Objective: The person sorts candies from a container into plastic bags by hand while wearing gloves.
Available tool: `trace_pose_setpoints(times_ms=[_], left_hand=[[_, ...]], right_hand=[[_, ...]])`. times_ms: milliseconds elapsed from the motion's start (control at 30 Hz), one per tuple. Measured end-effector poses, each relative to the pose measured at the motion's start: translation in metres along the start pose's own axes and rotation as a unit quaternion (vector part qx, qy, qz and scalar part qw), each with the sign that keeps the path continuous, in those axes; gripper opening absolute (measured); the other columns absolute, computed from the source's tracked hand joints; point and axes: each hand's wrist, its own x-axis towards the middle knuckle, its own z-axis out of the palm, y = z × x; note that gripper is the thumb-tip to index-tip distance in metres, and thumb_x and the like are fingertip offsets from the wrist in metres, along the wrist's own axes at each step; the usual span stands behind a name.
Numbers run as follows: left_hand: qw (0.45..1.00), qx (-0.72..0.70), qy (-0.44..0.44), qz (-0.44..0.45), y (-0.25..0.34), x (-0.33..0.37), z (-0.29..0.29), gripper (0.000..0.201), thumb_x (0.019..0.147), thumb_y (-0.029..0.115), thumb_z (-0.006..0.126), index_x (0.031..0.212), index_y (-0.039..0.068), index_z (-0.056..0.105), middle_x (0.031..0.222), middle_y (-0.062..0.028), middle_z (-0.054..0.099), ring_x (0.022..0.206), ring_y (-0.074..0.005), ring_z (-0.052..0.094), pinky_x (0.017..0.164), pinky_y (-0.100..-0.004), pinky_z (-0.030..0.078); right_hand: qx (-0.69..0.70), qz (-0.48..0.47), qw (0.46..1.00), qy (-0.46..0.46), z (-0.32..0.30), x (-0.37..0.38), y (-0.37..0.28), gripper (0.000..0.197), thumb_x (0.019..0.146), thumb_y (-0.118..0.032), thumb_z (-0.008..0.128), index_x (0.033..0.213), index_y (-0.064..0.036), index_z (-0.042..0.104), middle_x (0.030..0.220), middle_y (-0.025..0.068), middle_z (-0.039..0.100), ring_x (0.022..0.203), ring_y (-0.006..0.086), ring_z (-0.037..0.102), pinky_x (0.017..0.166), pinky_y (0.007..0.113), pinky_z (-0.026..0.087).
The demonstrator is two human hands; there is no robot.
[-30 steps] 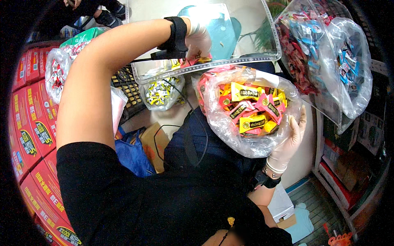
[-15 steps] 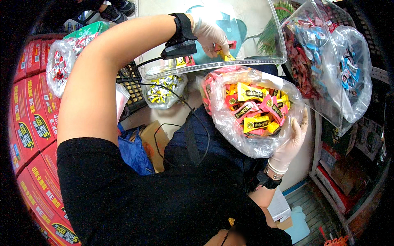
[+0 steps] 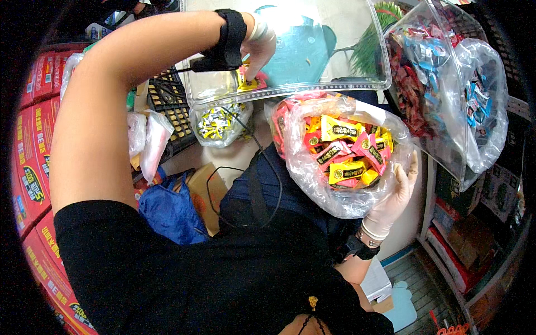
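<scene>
My left hand (image 3: 259, 51), in a white glove, reaches into a clear plastic box (image 3: 312, 88). Its fingers point down and close on pink and yellow wrapped candies (image 3: 251, 85) near the box's left front corner; the fingertips are partly hidden. In front of the box, a clear plastic bag (image 3: 340, 204) full of yellow and pink wrapped candies (image 3: 346, 131) stands with its mouth open above my lap. My right hand (image 3: 391, 195), gloved too, grips the bag's right side, thumb on the near side and fingers behind.
Red printed cartons (image 3: 33, 145) are stacked at the left. A bag of yellow and white candies (image 3: 220, 123) sits beside a black crate (image 3: 164, 106). At the right, a tilted clear bin (image 3: 430, 72) holds red and blue candies. A thin black cable (image 3: 268, 151) loops across my lap.
My left hand has moved left inside the box with the candies, from the middle to the pile at the left front corner. My right hand stays on the bag.
</scene>
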Motion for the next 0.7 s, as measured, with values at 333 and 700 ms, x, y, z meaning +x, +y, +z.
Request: trace_pose_setpoints(times_ms=[333,700], left_hand=[[0.962,0.253,0.103,0.023,0.013,0.038,0.015,0.065,0.054,0.039,0.086,0.104,0.004,0.067,0.103,-0.0127,0.068,0.097,-0.0295,0.064,0.084,-0.0391,0.051],[0.979,0.181,-0.019,0.091,0.011,0.027,-0.002,0.067,0.066,0.047,0.076,0.113,0.001,0.063,0.113,-0.0159,0.063,0.105,-0.0325,0.060,0.087,-0.0425,0.048]], right_hand=[[0.001,0.007,1.000,0.013,0.001,0.001,-0.001,0.043,0.086,-0.001,0.047,0.129,-0.0023,0.042,0.130,0.0164,0.049,0.119,0.0260,0.050,0.104,0.038,0.039],[0.013,0.008,1.000,0.015,-0.005,0.003,0.001,0.044,0.086,-0.002,0.049,0.129,-0.0019,0.043,0.130,0.0153,0.049,0.119,0.0247,0.050,0.104,0.038,0.038]])
